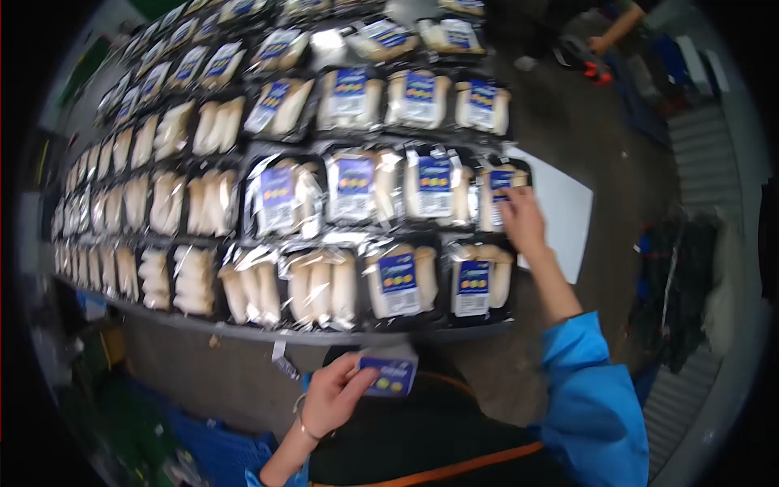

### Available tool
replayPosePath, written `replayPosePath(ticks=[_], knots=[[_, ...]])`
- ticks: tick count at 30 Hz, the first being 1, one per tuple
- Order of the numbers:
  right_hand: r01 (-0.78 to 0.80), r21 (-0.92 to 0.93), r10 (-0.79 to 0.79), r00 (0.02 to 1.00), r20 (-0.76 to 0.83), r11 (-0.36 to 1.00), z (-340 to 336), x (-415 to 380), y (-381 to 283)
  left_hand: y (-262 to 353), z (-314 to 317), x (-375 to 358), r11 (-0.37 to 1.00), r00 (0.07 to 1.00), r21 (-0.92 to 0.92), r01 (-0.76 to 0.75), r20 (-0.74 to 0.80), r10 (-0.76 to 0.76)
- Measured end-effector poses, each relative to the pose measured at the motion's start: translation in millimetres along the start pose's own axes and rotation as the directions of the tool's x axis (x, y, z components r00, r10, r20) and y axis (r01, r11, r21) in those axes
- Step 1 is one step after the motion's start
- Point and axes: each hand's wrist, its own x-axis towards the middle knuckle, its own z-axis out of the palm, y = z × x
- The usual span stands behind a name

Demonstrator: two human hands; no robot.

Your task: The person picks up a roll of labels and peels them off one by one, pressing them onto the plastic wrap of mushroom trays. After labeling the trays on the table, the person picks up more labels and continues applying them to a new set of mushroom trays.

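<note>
My left hand (331, 399) is closed on a stack of printed labels (388, 375), purple-blue with coloured dots, held with the thumb on top in front of my body. My right hand (523, 217) reaches to the right end of the second row. Its fingers lie on the label of a wrapped mushroom pack (493, 195), a black tray of pale thick-stemmed mushrooms under clear film. Just below it sits a labelled mushroom pack (475, 280), with another labelled pack (399, 284) to its left. Further left in the front row, a mushroom pack (322, 286) shows bare film.
Rows of mushroom packs cover the metal table (373, 334); many at the left carry no label. A white sheet (560, 211) sticks out beyond the right edge. Another person's arm (621, 28) shows at the top right. Blue crates (207, 450) stand at the lower left.
</note>
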Motion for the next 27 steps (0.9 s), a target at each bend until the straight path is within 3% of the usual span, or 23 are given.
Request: replayPosePath(ticks=[1,2,3,4,5,6,7,9,10,11,13,14,15,16,18,19,20,21,23,24,25,26,27], knots=[[0.079,-0.122,-0.079,0.997,0.01,0.989,-13.8,1.1,-19.1,4.0,-0.4,0.4,0.999,0.999,0.006,-0.037,0.013,0.037],[0.208,-0.018,-0.209,0.978,-0.025,0.978,-23.0,3.3,-34.4,1.3,-0.6,1.6,0.98,0.982,0.076,-0.185,-0.027,0.187],[-0.013,0.349,-0.042,0.988,0.147,0.937,-47.2,-7.6,-82.7,-2.1,-3.7,-1.8,0.939,0.947,0.157,-0.307,-0.048,0.318],[-0.357,0.503,0.074,0.864,0.497,0.787,-71.5,-28.2,-133.3,1.4,-9.1,-6.6,0.944,0.947,0.157,-0.291,-0.093,0.308],[-0.407,0.686,-0.16,0.781,0.604,0.603,-66.8,-57.5,-152.1,6.7,-13.9,-10.8,0.937,0.959,0.256,-0.238,-0.092,0.269],[-0.182,0.688,-0.532,0.507,0.678,0.703,-83.6,-68.0,-190.9,11.2,-20.2,-14.6,0.917,0.969,0.351,-0.19,-0.086,0.233],[-0.174,0.743,-0.625,0.437,0.646,0.646,-76.2,-87.4,-210.5,14.7,-27.1,-17.9,0.919,0.964,0.344,-0.193,-0.108,0.243],[-0.044,0.673,-0.591,0.439,0.676,0.738,-65.9,-82.8,-231.1,15.0,-42.7,-28.1,0.921,0.988,0.365,-0.135,-0.02,0.153],[-0.016,0.642,-0.525,0.561,0.641,0.767,-59.6,-68.6,-236.9,10.5,-53.0,-36.9,0.921,0.999,0.389,-0.023,-0.025,0.036],[0.011,0.603,-0.452,0.674,0.585,0.798,-50.1,-48.0,-242.6,-1.6,-67.4,-48.0,0.927,0.999,0.374,-0.03,-0.026,0.043],[-0.172,0.621,-0.423,0.594,0.684,0.764,-18.2,-20.1,-254.5,-33.5,-100.3,-70.7,0.989,0.989,0.094,0.113,-0.11,-0.102],[-0.072,0.595,-0.451,0.582,0.676,0.8,7.4,-18.3,-258.6,-39.9,-111.6,-78.9,0.99,0.99,0.092,0.108,-0.096,-0.099],[0.023,0.56,-0.472,0.566,0.675,0.828,36.4,-25.0,-260.8,-44.2,-121.6,-87.5,0.993,0.987,-0.119,-0.004,-0.159,-0.015],[0.081,0.498,-0.434,0.625,0.649,0.863,65.6,-37.6,-255.9,-47.5,-133.5,-95.1,0.939,0.971,-0.319,-0.128,-0.235,0.052],[0.251,0.393,-0.443,0.719,0.536,0.884,92.9,-57.7,-248.8,-33.0,-152.2,-112.0,0.868,0.967,-0.44,-0.229,-0.204,0.152],[0.182,0.256,-0.3,0.764,0.571,0.949,83.6,-67.1,-260.1,-24.4,-156.3,-117.2,0.829,0.942,-0.455,-0.326,-0.227,0.246],[0.151,0.206,-0.238,0.827,0.51,0.967,76.7,-77.3,-266.0,-24.5,-163.4,-122.3,0.867,0.909,-0.322,-0.38,-0.305,0.285],[0.111,0.165,-0.173,0.886,0.43,0.98,71.0,-86.4,-270.9,-29.4,-172.6,-127.1,0.863,0.909,-0.325,-0.386,-0.294,0.295],[0.319,0.248,-0.371,0.906,0.204,0.915,64.4,-96.0,-271.0,-38.0,-189.2,-131.8,0.865,0.968,-0.436,-0.247,-0.074,0.239],[0.478,0.141,-0.499,0.832,0.243,0.867,67.3,-98.9,-263.5,-36.5,-194.9,-128.9,0.915,0.973,-0.333,-0.227,-0.046,0.224],[0.423,0.048,-0.402,0.812,0.423,0.905,67.9,-102.3,-263.5,-41.6,-201.1,-122.6,0.939,0.964,-0.217,-0.266,-0.036,0.265],[0.466,0.052,-0.455,0.824,0.338,0.883,73.0,-106.9,-260.8,-36.4,-198.4,-122.6,0.971,0.969,-0.065,-0.23,-0.112,0.222],[0.497,-0.042,-0.42,0.772,0.477,0.867,74.0,-106.0,-266.2,-15.8,-193.6,-116.6,0.974,0.956,0.087,-0.209,-0.191,0.222]])
